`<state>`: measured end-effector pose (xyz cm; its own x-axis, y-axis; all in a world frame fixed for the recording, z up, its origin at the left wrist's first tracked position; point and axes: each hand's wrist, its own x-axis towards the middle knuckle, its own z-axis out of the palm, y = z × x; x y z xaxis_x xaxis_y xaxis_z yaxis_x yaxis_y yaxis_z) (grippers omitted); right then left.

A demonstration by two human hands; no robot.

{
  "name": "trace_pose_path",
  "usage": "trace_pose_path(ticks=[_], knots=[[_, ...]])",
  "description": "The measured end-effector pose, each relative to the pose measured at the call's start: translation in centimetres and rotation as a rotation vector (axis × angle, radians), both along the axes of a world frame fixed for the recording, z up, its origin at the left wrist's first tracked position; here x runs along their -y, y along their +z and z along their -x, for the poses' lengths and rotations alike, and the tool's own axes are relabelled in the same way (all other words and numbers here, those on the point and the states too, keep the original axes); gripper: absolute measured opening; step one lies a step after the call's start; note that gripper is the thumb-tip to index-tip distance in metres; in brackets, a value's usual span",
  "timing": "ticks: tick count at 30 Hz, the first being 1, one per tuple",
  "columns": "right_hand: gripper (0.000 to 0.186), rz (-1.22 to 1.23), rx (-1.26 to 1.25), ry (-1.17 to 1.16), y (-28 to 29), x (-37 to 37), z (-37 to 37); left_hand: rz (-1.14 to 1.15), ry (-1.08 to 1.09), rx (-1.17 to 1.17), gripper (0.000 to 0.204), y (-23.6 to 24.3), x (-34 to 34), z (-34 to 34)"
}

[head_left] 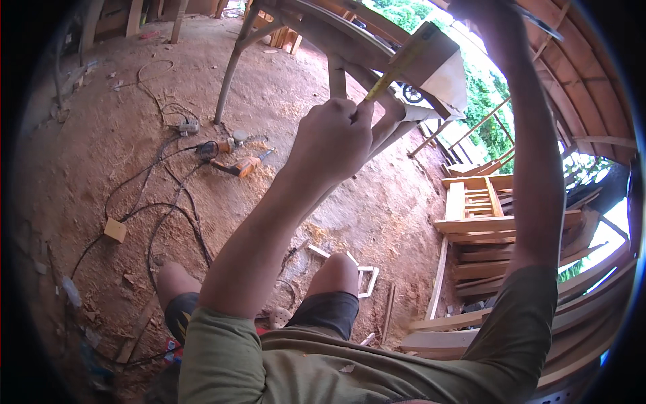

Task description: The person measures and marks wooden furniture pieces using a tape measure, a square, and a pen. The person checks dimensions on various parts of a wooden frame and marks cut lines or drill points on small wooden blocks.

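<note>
My left hand (336, 138) is closed on a yellow measuring tape (382, 86), whose strip runs up along a wooden piece with a broad pale face (443, 79). This piece sits at the end of a raised wooden workbench (316, 34). My right hand (483, 20) is lifted to the top edge of the view, partly cut off, and its fingers look curled. Beside it juts a thin grey, blade-like thing (540, 25); its kind and how it is held are unclear.
On the dirt floor lie an orange power drill (243, 165), another orange-and-black power tool (214, 148), tangled black cords (176, 205) and a small wood block (115, 230). Stacked timber and frames (481, 232) stand at right. A small white frame (367, 279) lies near my knee.
</note>
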<state>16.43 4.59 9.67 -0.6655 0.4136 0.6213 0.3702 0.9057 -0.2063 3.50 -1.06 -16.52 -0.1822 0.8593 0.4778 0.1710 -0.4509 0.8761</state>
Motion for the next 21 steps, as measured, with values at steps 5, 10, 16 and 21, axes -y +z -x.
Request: trace_pose_path(ticks=[5,10,16,21], knots=[[0.026,-0.121,0.443,-0.042,-1.5,-9.0,-5.4,0.034,-0.058,0.006,0.051,-1.1,0.0,-0.5],[0.031,0.171,0.094,-0.03,-3.2,-10.0,-3.6,-0.001,-0.284,0.413,0.044,-5.8,-3.6,3.4],[0.031,-0.126,0.121,-0.267,-3.8,-6.9,-5.9,0.216,-0.195,0.463,0.047,-18.4,-4.4,7.6],[0.024,-0.126,0.176,-0.334,-7.3,-6.3,-8.2,0.908,0.202,0.243,0.049,-41.8,4.8,9.0]])
